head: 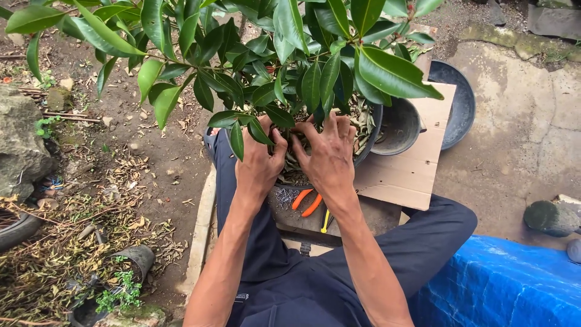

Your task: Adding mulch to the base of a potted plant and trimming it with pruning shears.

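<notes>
A leafy green plant [284, 54] grows in a dark round pot [370, 138] between my knees. My left hand [260, 160] rests on the dry leaves and soil at the pot's near left rim, fingers curled down into them. Beside it, my right hand [330, 154] has its fingers spread and is pressing into the same dry leaf litter [362, 121] at the base of the stem. Neither hand lifts anything clear of the pot. Orange-handled pliers [307, 203] lie just below the pot, near my wrists.
A small empty dark bowl [396, 127] and a larger dark basin [460, 100] sit on and behind a sheet of cardboard [411, 169] to the right. A blue tarp [502, 284] lies at the lower right, a stone [551, 217] beside it. Small plastic pots [130, 266] and dead leaves lie at the left.
</notes>
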